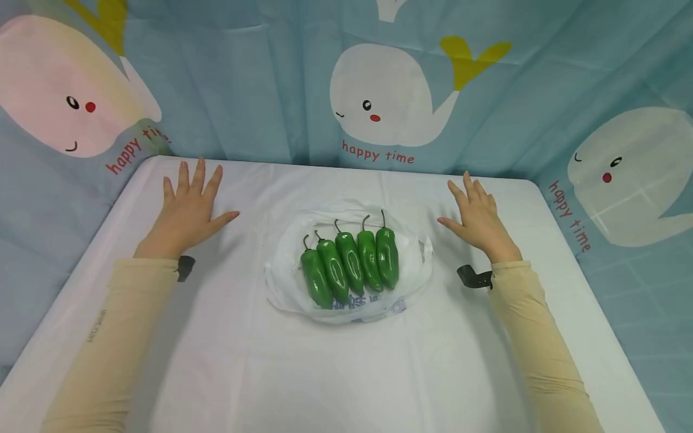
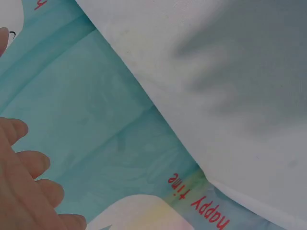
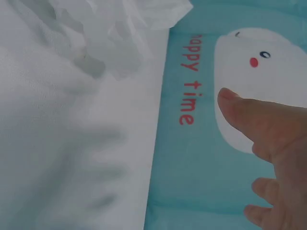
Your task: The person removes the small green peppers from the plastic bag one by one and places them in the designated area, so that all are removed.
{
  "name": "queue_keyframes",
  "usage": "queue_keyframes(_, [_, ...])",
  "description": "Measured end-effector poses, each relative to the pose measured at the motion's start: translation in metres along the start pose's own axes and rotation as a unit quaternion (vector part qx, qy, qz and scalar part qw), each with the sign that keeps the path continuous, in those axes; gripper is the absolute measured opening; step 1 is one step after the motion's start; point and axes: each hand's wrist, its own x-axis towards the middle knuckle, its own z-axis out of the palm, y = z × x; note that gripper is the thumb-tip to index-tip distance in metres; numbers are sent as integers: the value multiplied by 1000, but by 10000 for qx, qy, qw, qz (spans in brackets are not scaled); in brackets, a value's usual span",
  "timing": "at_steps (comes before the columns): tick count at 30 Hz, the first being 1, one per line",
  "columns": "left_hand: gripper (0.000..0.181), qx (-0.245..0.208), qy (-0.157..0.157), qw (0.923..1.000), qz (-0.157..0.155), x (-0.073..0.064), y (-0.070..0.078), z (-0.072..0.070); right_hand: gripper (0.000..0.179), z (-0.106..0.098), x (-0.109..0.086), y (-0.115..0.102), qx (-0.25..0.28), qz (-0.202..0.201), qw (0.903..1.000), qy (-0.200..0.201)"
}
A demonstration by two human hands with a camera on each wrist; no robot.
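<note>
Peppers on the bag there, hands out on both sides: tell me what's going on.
A person has their left hand and right hand spread open on either side of the peppers, and neither hand touches them. Both hands seem to be raised over the white table. The five green peppers lie side by side on the crumpled plastic bag, stems pointing away from the person. Nothing is being held at this moment.

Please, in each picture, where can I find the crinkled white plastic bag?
Head: the crinkled white plastic bag lies near the centre, under five glossy green peppers.
Left wrist: not in it.
Right wrist: at the top, mostly left of centre, cut off by the frame.
Shared landmark: blue fabric curtain with red "happy time" lettering.
</note>
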Motion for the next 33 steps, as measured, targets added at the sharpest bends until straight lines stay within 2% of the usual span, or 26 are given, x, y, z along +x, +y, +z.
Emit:
queue_keyframes(3, [84,-49,16,10000,-27,-7,6,4,79,1,-3,-2,84,-58,9998,168])
queue_keyframes(6, [82,-228,18,9997,-25,-19,17,13,76,8,-8,-8,357,-259,9976,528])
queue_keyframes(10, [80,-648,126,9978,17,-35,35,27,71,26,-19,-22,823,-485,9903,1004])
queue_keyframes(12, [80,-852,217,9961,31,-41,43,33,69,34,-25,-32,1069,-473,9859,1200])
queue_keyframes(21, [80,-1467,398,9883,102,-50,74,59,58,60,-50,-68,1828,-261,9664,1789])
queue_keyframes(25, [80,-1758,440,9834,46,-52,84,65,53,64,-57,-79,2079,-476,9600,1815])
queue_keyframes(29, [80,-1940,475,9798,-1,-55,90,67,48,68,-61,-88,2319,-761,9563,1607])
queue_keyframes(33, [78,-2005,481,9785,35,-56,91,70,45,75,-63,-93,2519,-809,9535,1440])
